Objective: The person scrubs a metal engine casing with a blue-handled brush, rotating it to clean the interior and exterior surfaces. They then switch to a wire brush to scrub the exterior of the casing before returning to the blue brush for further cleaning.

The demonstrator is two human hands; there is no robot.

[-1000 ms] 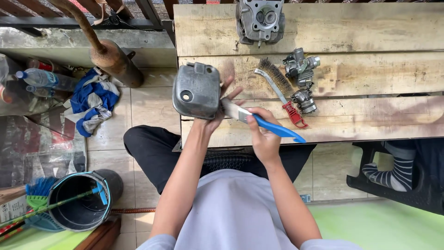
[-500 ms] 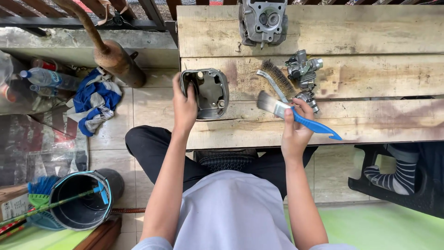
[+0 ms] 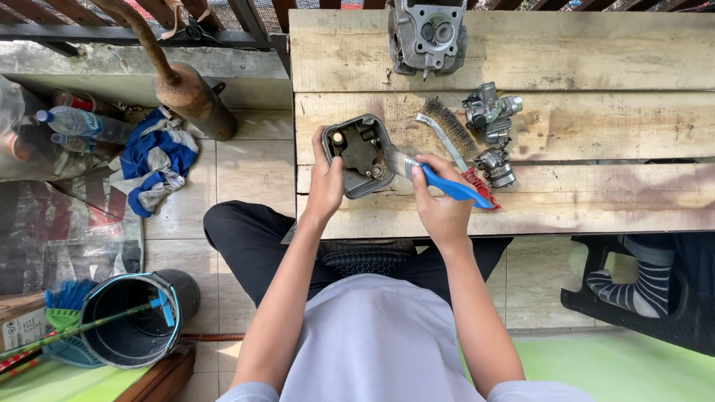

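At frame centre, the left hand (image 3: 325, 182) grips a grey engine cover (image 3: 360, 155), hollow side up, over the wooden table (image 3: 596, 52). The right hand (image 3: 439, 201) is closed around a blue-handled paintbrush (image 3: 445, 184), its bristles touching the cover. A clear plastic bottle (image 3: 78, 123) with a blue cap lies at left.

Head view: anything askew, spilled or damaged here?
Nothing spilled or broken. The left hand tilts a grey engine cover open side up while the right hand works a blue-handled brush at it. A blue-and-white rag lies crumpled on the floor tiles.
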